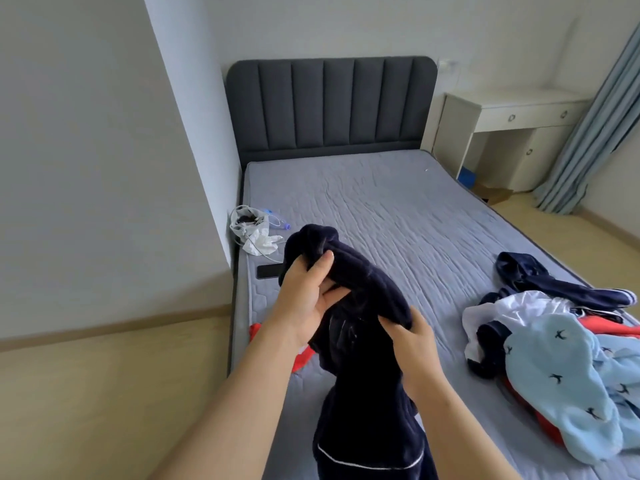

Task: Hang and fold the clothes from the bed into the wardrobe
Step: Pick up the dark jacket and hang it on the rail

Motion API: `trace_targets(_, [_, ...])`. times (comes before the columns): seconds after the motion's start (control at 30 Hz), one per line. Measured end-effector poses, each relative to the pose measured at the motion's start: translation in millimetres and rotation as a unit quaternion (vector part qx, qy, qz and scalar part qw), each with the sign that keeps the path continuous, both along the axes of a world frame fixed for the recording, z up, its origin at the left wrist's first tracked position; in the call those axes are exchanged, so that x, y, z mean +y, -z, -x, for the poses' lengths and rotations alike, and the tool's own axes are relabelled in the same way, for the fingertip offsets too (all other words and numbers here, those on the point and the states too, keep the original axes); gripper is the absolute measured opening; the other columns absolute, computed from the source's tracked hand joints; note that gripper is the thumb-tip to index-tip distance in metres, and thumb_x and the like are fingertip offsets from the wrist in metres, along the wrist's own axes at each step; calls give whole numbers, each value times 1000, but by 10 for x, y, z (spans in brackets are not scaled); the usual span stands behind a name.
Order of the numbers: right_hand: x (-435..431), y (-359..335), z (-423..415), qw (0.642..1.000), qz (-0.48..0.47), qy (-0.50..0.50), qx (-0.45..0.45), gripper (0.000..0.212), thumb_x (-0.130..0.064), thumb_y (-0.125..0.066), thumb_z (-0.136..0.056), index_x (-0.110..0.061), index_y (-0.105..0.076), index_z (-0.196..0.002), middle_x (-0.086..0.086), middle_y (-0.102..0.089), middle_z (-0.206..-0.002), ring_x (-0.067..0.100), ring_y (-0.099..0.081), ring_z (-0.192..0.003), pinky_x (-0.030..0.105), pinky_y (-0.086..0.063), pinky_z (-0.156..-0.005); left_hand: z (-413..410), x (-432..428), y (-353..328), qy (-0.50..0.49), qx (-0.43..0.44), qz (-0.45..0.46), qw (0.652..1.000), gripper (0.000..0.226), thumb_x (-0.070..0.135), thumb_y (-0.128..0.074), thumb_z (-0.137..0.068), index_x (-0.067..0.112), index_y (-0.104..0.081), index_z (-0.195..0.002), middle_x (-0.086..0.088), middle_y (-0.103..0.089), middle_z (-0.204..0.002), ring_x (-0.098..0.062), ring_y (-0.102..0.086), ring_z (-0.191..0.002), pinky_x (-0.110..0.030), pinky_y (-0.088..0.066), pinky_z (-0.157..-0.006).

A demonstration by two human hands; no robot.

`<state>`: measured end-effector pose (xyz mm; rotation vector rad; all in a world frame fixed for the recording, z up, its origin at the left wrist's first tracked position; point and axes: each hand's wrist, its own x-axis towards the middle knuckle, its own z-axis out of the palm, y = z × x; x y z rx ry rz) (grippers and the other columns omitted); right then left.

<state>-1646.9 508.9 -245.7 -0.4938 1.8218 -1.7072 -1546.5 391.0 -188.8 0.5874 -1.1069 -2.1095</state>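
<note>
A dark navy plush garment [360, 282] with thin white piping hangs above the near left part of the bed [381, 209]. My left hand [304, 292] grips its bunched upper end, thumb over the fabric. My right hand [412, 344] holds it lower down on the right side. A pile of clothes lies on the bed's right side: a light blue fleece piece with small dark birds [561, 372], white cloth [519, 306], red fabric [609, 327] and a navy piece with striped cuffs [554, 282]. No wardrobe is in view.
A red item [298, 360] shows under my left forearm at the mattress edge. A black phone [268, 271], a white bag [249, 223] and cables lie by the left wall. A white desk [512, 112] and blue curtain [595, 133] stand at the right.
</note>
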Motion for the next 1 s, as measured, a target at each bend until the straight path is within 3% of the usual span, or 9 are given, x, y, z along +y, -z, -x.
trace_targets(0.17, [-60,-340,42,961,143,27,-234,17,-16,-55,-86,-17,-70,-94,7,-72,-77,20,-69,-69,29,-53,-57,-207,9,358,70,-198,231,950,60,12,-74,-76,38,-44,-121,13,-56,-122,4,-55,-109,-17,-46,-89])
trace_targets(0.27, [-57,-506,74,938,170,18,-301,25,-28,-55,-84,-11,-72,-77,10,-70,-69,21,-68,-61,27,-54,-52,-243,66,470,90,-209,237,945,61,12,-78,-71,40,-46,-116,19,-62,-111,5,-60,-101,-14,-48,-81])
trace_targets(0.4, [24,-559,74,932,192,15,-308,34,-28,-52,-82,-16,-71,-56,4,-66,-61,18,-65,-56,26,-49,-56,-238,101,443,126,-216,239,938,37,10,-73,-78,31,-56,-102,17,-69,-95,7,-63,-88,-7,-47,-71])
trace_targets(0.5, [70,-567,70,936,176,39,-302,41,-28,-48,-83,-20,-65,-46,-1,-59,-51,12,-60,-47,24,-43,-53,-204,126,411,84,-201,223,950,39,12,-74,-77,35,-56,-102,22,-68,-97,9,-62,-92,-8,-47,-73])
trace_targets(0.63, [111,-453,162,965,77,136,-209,30,-22,-51,-82,-20,-59,-52,-3,-50,-51,14,-51,-54,25,-38,-53,-157,77,315,-35,-139,159,977,50,-6,-75,-68,25,-57,-104,2,-69,-104,-15,-64,-100,-31,-49,-89])
trace_targets(0.73, [143,-306,211,985,-12,162,-59,12,-9,-52,-81,-14,-50,-70,0,-44,-66,14,-40,-61,28,-33,-55,-166,-41,156,-67,-110,174,976,49,-12,-74,-65,24,-60,-96,4,-72,-92,-15,-67,-94,-26,-52,-82])
trace_targets(0.8, [133,-241,202,993,-41,110,26,20,0,-55,-76,-17,-51,-85,-1,-48,-84,14,-46,-73,29,-42,-66,-185,-93,68,-69,-127,261,954,46,-8,-74,-68,29,-63,-92,11,-72,-90,-6,-67,-91,-15,-50,-76])
trace_targets(0.9, [64,-253,182,984,-59,0,169,76,8,-62,-68,-25,-39,-133,-8,-38,-130,13,-37,-121,37,-35,-105,-164,-30,-11,-20,-183,400,898,47,-4,-75,-70,39,-62,-86,16,-69,-84,6,-63,-84,-9,-45,-79])
trace_targets(1.0, [-15,-266,137,940,-101,-155,285,68,1,-69,-66,-37,-48,-119,-8,-42,-136,15,-37,-126,42,-32,-106,-127,75,-9,38,-226,480,847,48,-7,-70,-70,38,-63,-85,15,-64,-88,3,-60,-86,-12,-44,-83])
